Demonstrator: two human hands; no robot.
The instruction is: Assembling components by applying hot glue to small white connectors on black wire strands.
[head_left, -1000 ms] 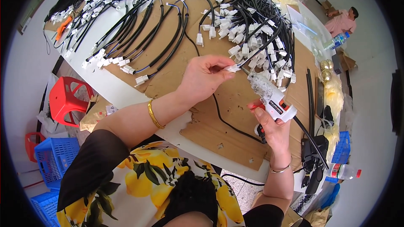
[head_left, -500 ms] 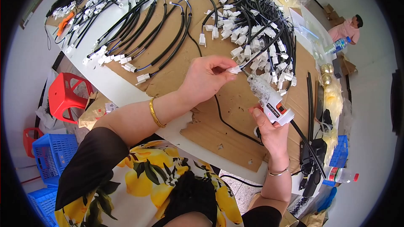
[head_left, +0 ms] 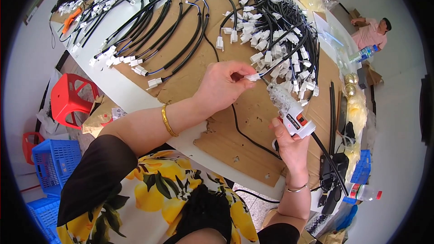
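1. The person's right hand (head_left: 291, 147) curls around the grip of a white plastic pistol-shaped glue gun (head_left: 297, 119), its front crusted grey. Whether a finger presses the trigger, I cannot tell. A wrist slip could push the gun's tip into the other hand's fingertips and, if it is hot, burn them.

2. Left of the glue gun, a thin black cable (head_left: 239, 129) crosses the brown cardboard sheet (head_left: 226, 140). If it belongs to the gun, a snag could jerk the aim sideways.

3. Beyond and left of the glue gun, the left hand (head_left: 221, 86) pinches a small white plastic connector (head_left: 252, 77) narrowly between thumb and forefinger. So slight a hold could let it twist, and any glue might then land on skin.

4. Farther beyond the glue gun sits a heap of black-sleeved wires with white plastic ends (head_left: 294, 27). Thin wires run from the pinched connector toward it; a tangle there could tug the piece loose.

5. As for position: the right fingers hold only the glue gun. The connector lies within the left fingertips, its wired end poking out toward the glue gun's tip, just beside it; contact is too small to judge.
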